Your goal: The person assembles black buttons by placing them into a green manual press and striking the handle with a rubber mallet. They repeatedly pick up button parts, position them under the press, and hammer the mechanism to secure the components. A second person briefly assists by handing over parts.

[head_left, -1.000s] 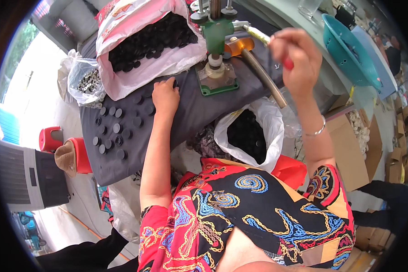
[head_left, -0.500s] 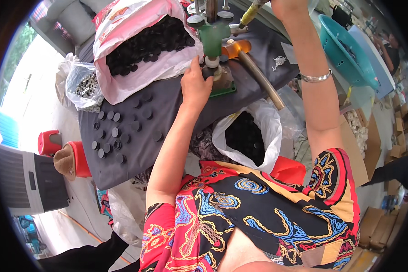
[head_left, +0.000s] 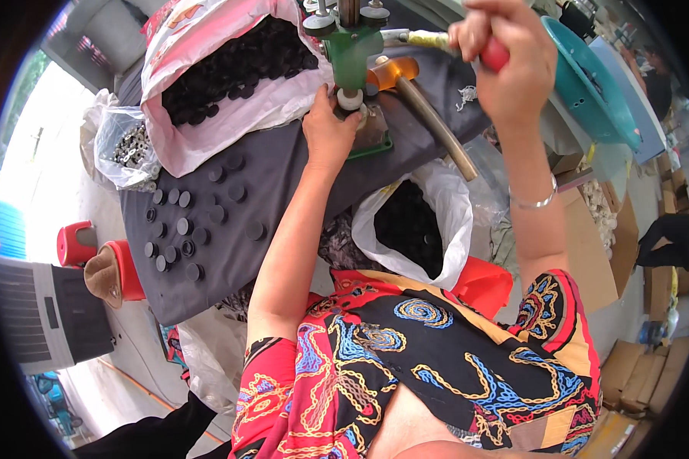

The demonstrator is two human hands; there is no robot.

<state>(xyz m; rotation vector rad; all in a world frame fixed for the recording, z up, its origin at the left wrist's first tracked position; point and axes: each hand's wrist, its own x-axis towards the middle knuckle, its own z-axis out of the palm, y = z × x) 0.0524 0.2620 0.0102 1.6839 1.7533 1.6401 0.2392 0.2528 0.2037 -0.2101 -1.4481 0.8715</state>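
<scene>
A green hand press (head_left: pixel 350 57) stands at the far edge of the dark cloth. My left hand (head_left: pixel 329 131) is at its base, thumb and fingers closed around a small black cap (head_left: pixel 340 112) under the white ram tip (head_left: pixel 350 100); the fingers partly hide the cap. Raised to the right, my right hand (head_left: pixel 519 65) is closed on the press lever (head_left: pixel 430 38), whose red knob (head_left: pixel 494 55) shows by the fingers. A mallet with an amber head (head_left: pixel 394 73) and a metal handle (head_left: pixel 440 126) lies on the cloth beside the press.
Several black caps (head_left: pixel 184 226) lie scattered on the cloth at left. Behind them are a large sack of black caps (head_left: pixel 199 153) and a clear bag of small metal parts (head_left: pixel 134 149). A white bag (head_left: pixel 455 229) of black pieces stands before me; a teal basket (head_left: pixel 589 84) is at right.
My right hand has come down with the lever, which now lies nearly level. The ram tip is a little lower, close to my left fingers. The whole view has shifted slightly.
</scene>
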